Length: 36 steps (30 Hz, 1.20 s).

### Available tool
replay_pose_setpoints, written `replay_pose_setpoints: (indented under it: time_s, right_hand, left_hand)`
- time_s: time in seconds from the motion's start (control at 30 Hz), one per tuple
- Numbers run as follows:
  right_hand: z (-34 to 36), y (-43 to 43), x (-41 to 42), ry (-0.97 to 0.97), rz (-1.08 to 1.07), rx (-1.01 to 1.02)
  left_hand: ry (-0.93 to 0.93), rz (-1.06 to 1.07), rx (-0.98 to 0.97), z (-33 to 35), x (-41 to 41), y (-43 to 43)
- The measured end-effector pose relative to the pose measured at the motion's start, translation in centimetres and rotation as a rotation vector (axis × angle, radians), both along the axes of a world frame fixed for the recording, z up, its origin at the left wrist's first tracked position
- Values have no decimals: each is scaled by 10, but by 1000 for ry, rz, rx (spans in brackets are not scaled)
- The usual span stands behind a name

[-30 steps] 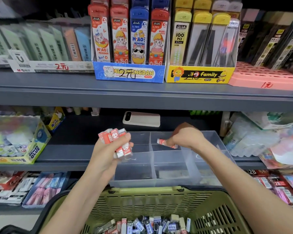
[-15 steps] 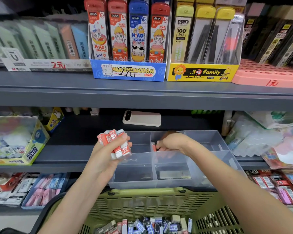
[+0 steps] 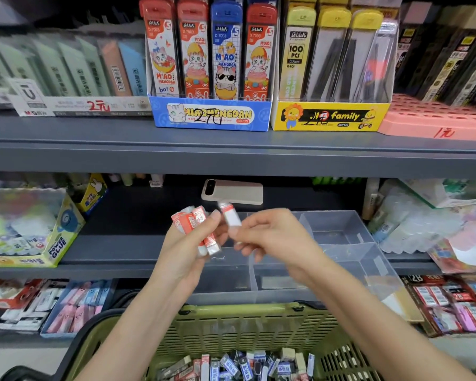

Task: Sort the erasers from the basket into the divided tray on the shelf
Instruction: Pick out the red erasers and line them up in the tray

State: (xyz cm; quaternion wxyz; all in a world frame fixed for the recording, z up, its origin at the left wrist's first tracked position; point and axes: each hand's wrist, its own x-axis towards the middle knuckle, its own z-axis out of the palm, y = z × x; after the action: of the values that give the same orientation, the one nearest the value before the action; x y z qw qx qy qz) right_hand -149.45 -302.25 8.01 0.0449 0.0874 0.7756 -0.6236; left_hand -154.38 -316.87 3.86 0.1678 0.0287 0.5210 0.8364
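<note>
We see the person's left hand (image 3: pixel 186 244) raised in front of the middle shelf (image 3: pixel 121 243), its fingers curled round a bundle of erasers (image 3: pixel 197 226). These are small white blocks in red-orange paper sleeves with white print, packed side by side and standing roughly upright. Their bare white ends poke out below the palm.

Just beside it, the right hand (image 3: pixel 272 237) pinches a single eraser (image 3: pixel 229 215) between thumb and forefinger. This one matches the bundle: a white body with a red-orange band round its upper end. It tilts slightly left at the top. We cannot tell whether it touches the bundle.

Both hands hover above the divided tray (image 3: pixel 337 229). The tray is a clear plastic box split by thin walls into several compartments, and it sits at the front of the shelf. The back right compartment looks bare. The front ones show pale shapes through the plastic that we cannot make out.

Below the tray, nearest to us, is the basket (image 3: pixel 231 328), olive green with slotted walls and a dark handle. On its floor lie loose erasers (image 3: pixel 239 365) in a jumble. Many wear blue-and-white sleeves, some red or dark ones, and a few are plain beige blocks.

A phone (image 3: pixel 232 191) in a pale case lies flat at the back of the shelf, behind the hands.
</note>
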Motion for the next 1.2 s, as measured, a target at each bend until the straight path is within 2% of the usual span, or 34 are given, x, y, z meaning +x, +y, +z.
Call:
replay_pose_setpoints:
  time_s: [0.07,0.13,0.27,0.33,0.47,0.6,0.67,0.73,0.8,0.87,0.9,0.97,1.1,1.2]
  right_hand:
    - [3,26,-1,4,-75,58]
    - [2,50,-7,-21,-125,316]
    - [-12,64,-28,-288,36,785]
    - [-20,63,-43,-395,102,953]
    - [-36,59,-64,-494,175,970]
    - [-54,52,-68,-460,318,1091]
    - [-52,52,-67,-436,299,1094]
    - [-43,52,-61,-372,212,1074]
    - [-33,47,-50,-165,54,959]
    - [-18,29,-32,38,8,615]
    - [-10,17,-22,69,43,420]
    - [0,-4,-7,43,100,234]
    - [3,-14,2,-81,17,-98]
    - [2,-10,6,-117,23,-184]
  left_hand:
    - [-25,42,15,-1,-1,-4]
    - [-52,62,28,-2,-3,-7]
    - [-87,56,56,-4,-3,-9]
    - [-90,41,57,-5,-3,-9]
    - [-127,25,63,-6,-1,-8]
    - [-202,-5,124,-4,1,-5]
    - [-259,-18,186,-2,3,-2]
    - [-306,-39,247,1,4,-1]
    - [-347,-55,300,3,4,0]
    - [-376,-66,327,5,5,0]
    - [-378,-78,326,6,6,1]
    - [-371,-105,319,7,7,2]
    - [-335,-138,340,8,9,2]
    - [-337,-161,357,9,10,1]
